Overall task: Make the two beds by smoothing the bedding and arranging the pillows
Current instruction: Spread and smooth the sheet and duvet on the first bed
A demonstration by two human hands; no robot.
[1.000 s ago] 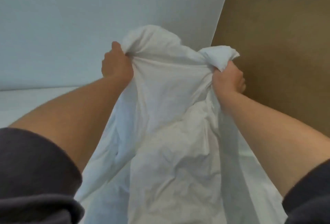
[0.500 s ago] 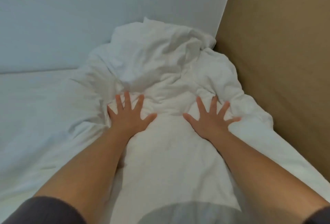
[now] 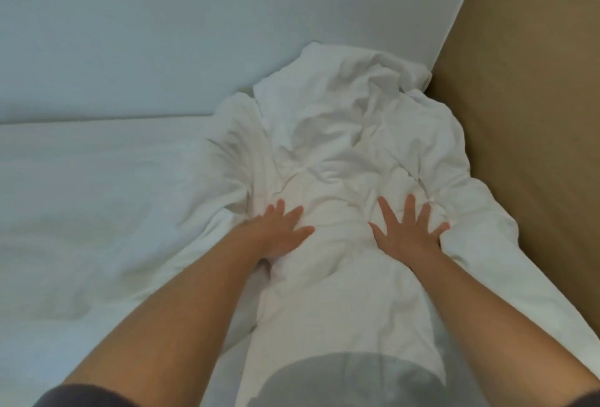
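Bedding (image 3: 341, 133), white, crumpled: I logged it heaped beyond both hands and running under them. Left hand (image 3: 279, 234) lay flat on it, fingers spread, outer ones lost in a fold. Right hand (image 3: 407, 236) lay flat, all fingers splayed. Near end was blurred grey.

bedding: rumpled white fabric duvet (image 3: 344, 146), bunched in a heap at the far right, deep folds and creases
near part: flatter, a smoother strip
bed: flat white sheeted mattress (image 3: 97, 205), faint wrinkles, under and left of the heap
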